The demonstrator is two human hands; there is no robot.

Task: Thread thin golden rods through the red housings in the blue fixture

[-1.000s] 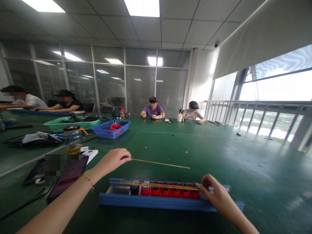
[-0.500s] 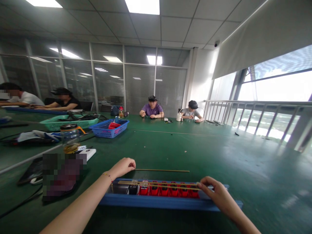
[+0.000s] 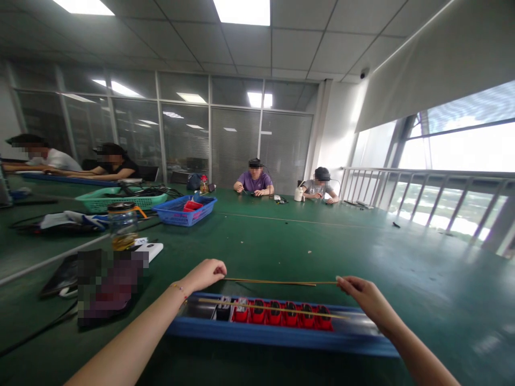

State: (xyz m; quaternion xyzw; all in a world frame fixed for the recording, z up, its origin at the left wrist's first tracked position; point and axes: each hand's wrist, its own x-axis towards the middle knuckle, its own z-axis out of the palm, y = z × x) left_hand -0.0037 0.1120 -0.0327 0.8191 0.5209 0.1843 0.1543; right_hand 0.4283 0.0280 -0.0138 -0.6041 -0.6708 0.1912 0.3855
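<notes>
My left hand (image 3: pixel 209 272) is closed in a pinch at the left ends of two thin yellowish sticks (image 3: pixel 273 281) beyond the blue tray. How many of them it grips cannot be made out. My right hand (image 3: pixel 360 289) pinches the right end of the longer one; the other ends a little short of my fingers. Below them lies the long blue tray (image 3: pixel 281 335) with a metallic bottom. Several red holders (image 3: pixel 274 316) with black parts stand in a row inside, beside a black piece (image 3: pixel 223 311). Another thin stick (image 3: pixel 289 310) lies lengthwise across them.
To my left are a glass jar (image 3: pixel 123 230), a white device (image 3: pixel 153 253) and a dark reddish pouch (image 3: pixel 116 289). Farther off are a blue basket (image 3: pixel 181 214) and a green basket (image 3: pixel 96 203). Several people sit around the green table (image 3: pixel 257 241).
My right hand has moved from above the tray to its far side, carrying one stick alongside the stick there. My left hand stays nearly in place. The view has shifted slightly.
</notes>
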